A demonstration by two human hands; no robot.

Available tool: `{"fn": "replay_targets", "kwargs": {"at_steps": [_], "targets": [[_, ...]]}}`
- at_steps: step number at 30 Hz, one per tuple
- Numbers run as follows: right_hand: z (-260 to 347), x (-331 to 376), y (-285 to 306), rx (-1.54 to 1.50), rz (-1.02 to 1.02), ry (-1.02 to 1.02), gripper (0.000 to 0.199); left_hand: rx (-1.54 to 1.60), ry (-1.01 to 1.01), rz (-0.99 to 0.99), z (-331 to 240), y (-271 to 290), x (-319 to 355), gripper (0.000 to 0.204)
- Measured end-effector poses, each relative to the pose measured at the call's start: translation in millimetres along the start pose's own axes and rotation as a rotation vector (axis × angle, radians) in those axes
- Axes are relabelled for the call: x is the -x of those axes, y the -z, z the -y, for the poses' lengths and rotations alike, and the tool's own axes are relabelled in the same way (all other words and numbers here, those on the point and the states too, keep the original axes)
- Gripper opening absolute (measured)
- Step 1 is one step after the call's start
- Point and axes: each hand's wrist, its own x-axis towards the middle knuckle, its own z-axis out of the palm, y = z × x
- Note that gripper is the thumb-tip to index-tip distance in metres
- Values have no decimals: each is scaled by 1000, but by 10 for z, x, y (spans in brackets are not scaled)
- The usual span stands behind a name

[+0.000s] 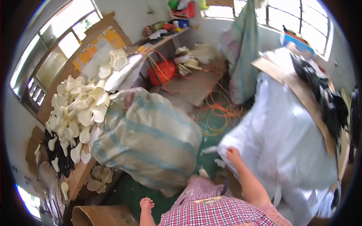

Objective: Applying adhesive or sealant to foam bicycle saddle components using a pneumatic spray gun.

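My left hand (147, 203) hangs low near the cardboard box, its fingers loosely curled and a little apart, with nothing seen in it. Farther forward, my right hand (233, 154) is closed at the near left edge of a big, bulging white sack (290, 128). Its fingers seem to grip the plastic there, though the grip itself is partly hidden. A twisted white corner of the sack pokes out just left of that hand. In front of me stands a full woven sack (151, 135) with pale and blue-green stripes, which neither hand touches.
Cream saddle-shaped foam pieces (77, 103) are heaped on the left bench. An open cardboard box (103, 215) sits at the lower left. Orange and yellow hoses (222, 111) coil over the green floor (207, 160). Cardboard sheets (301, 86) and black items lie atop the white sack.
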Motion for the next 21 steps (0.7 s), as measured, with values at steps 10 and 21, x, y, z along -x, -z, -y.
{"fn": "replay_targets", "kwargs": {"at_steps": [10,21], "targets": [[11,-1627,-170,-65,156,-857,20,185,-337,-133,-2618,-1253,-837,43],[329,-5154,-26,293,300,-418,15,-661,-522,-763,-4996,-2520,-1695,56]]}}
